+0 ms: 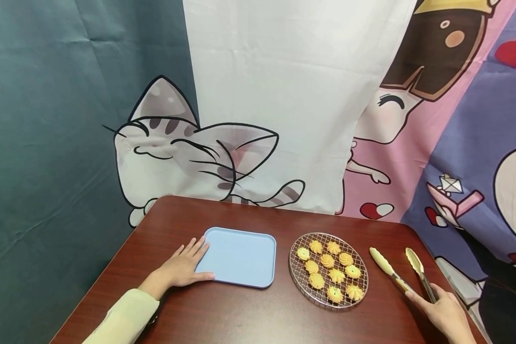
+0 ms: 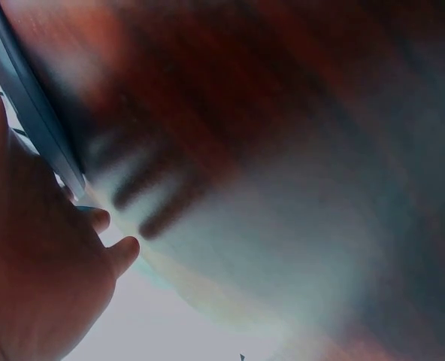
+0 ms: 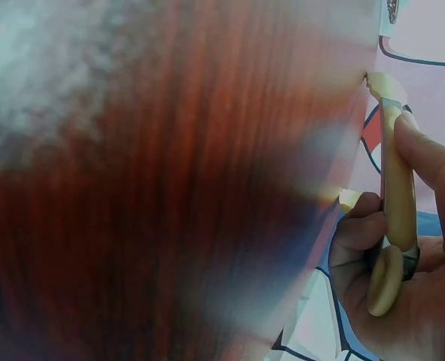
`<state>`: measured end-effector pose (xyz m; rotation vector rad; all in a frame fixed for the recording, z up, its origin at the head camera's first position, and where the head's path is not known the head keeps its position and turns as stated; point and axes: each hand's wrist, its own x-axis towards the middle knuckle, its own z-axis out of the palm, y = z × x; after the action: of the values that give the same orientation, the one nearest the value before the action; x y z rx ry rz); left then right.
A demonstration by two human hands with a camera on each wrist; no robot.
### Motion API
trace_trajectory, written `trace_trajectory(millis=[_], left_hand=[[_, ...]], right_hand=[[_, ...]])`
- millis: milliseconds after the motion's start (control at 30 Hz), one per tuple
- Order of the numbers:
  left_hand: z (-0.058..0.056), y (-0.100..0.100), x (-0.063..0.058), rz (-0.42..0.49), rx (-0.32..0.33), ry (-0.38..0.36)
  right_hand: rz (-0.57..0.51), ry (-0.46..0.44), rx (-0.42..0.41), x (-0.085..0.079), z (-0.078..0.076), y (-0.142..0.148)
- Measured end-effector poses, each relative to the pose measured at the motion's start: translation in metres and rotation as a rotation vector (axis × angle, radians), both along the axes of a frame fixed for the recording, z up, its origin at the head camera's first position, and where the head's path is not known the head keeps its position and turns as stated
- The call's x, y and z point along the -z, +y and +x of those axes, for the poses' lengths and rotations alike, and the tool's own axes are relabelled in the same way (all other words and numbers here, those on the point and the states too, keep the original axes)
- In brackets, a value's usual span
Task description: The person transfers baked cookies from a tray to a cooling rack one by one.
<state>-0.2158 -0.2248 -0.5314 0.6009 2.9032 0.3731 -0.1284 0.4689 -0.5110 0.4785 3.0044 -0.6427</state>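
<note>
My left hand lies with straight, spread fingers at the left side of a light blue rectangular tray, its thumb and fingertips touching the rim. The tray has nothing on it. At the table's right side my right hand grips a pair of tongs with cream-coloured tips, their two arms spread apart. In the right wrist view the fingers and thumb curl round the tongs. Between the tray and the tongs, several yellow piped cookies sit on a round wire rack.
All this rests on a dark red-brown wooden table. A printed cloth with a cartoon cat hangs behind the far edge. Cloth also hangs close along the left and right sides.
</note>
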Motion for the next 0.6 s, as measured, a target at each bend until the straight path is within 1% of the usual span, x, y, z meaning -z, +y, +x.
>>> trace_trajectory(millis=[133,233,367,467,600], left_hand=[[0.0005,0.0004,-0.0005,-0.005,0.002,0.005],[0.0017,0.0013,-0.0022,-0.004,0.004,-0.001],[0.0031,0.0023,-0.0037,0.007,0.007,-0.003],[0.003,0.0025,-0.003,0.005,0.003,-0.001],[0.0017,0.0017,-0.0021,-0.002,0.001,0.006]], right_hand=[[-0.005,0.016,-0.032,0.0022,0.0014,-0.0011],[-0.053,0.0,-0.041,0.0036,0.0033,-0.0035],[-0.087,-0.083,-0.02,0.0028,0.0047,-0.0068],[-0.03,-0.136,-0.009,0.0016,0.0041,-0.007],[0.028,-0.18,-0.013,0.0014,0.0019,-0.005]])
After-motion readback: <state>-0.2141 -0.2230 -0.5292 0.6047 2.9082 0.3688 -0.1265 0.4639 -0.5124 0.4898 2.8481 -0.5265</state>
